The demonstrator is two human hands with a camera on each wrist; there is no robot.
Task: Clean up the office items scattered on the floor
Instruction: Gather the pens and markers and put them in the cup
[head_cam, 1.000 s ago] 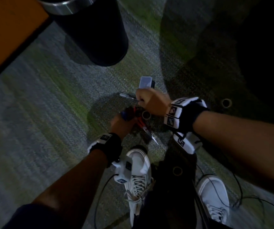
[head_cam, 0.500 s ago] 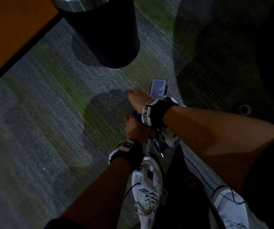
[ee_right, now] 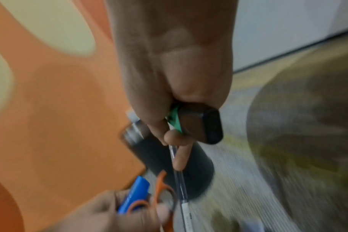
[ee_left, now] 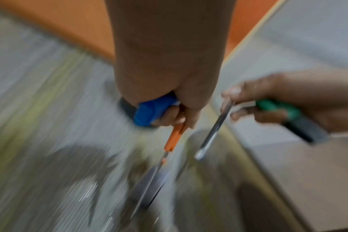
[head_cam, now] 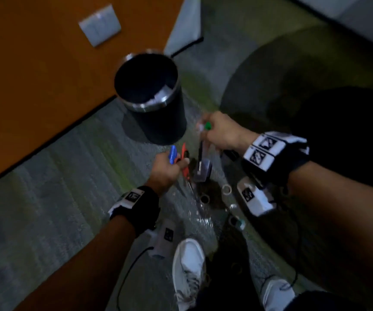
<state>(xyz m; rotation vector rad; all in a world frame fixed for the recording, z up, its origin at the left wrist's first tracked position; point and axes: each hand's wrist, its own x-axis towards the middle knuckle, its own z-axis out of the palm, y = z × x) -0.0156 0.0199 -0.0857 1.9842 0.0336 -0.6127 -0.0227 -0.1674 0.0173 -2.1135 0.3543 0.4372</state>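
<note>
My left hand (head_cam: 172,164) grips a blue marker (head_cam: 173,154) and orange-handled scissors (head_cam: 185,162), blades pointing down; the left wrist view shows the marker (ee_left: 149,111) and scissors (ee_left: 175,138) in its fist. My right hand (head_cam: 212,131) is curled round a green-capped item (head_cam: 208,126), a clear pen (head_cam: 200,151) that hangs down, and a dark block (ee_right: 207,125). Both hands are above the carpet, just in front of the black bin (head_cam: 158,122). A small translucent box (head_cam: 202,171) and tape rolls (head_cam: 226,189) lie on the floor below them.
The bin's steel rim (head_cam: 149,106) shows, with white paper inside. An orange wall (head_cam: 46,86) with a grey switch plate (head_cam: 100,24) stands left. My white shoes (head_cam: 187,265) and trailing cables are near. A dark round shape (head_cam: 349,142) fills the right.
Both hands have lifted off the floor with their items. The right hand has moved up and right with the pen. The view has tilted up, showing the bin's opening.
</note>
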